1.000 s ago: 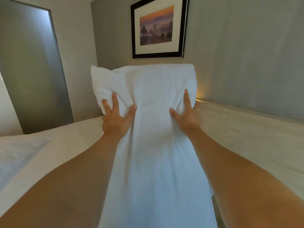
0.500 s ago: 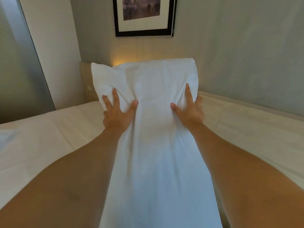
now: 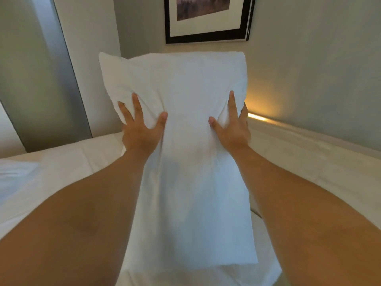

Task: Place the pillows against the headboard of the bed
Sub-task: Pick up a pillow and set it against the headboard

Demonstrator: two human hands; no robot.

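Note:
A long white pillow (image 3: pixel 185 96) is held up lengthwise in front of me, above the bed. My left hand (image 3: pixel 140 131) grips its left side, thumb pressed into the fabric. My right hand (image 3: pixel 231 129) grips its right side the same way. The pillow's near end hangs down over the white bed sheet (image 3: pixel 68 162). The pale headboard (image 3: pixel 309 149) runs along the right, below the grey wall, and the pillow's far end hides where it meets the corner.
A black-framed picture (image 3: pixel 208 23) hangs on the wall above the pillow. A warm light strip (image 3: pixel 257 117) glows on top of the headboard. A grey panel (image 3: pixel 37 79) stands at the left beyond the bed.
The view has swung a little: the picture sits more to the right and the lit headboard edge shows at the pillow's right. Both hands keep the same grip on the pillow.

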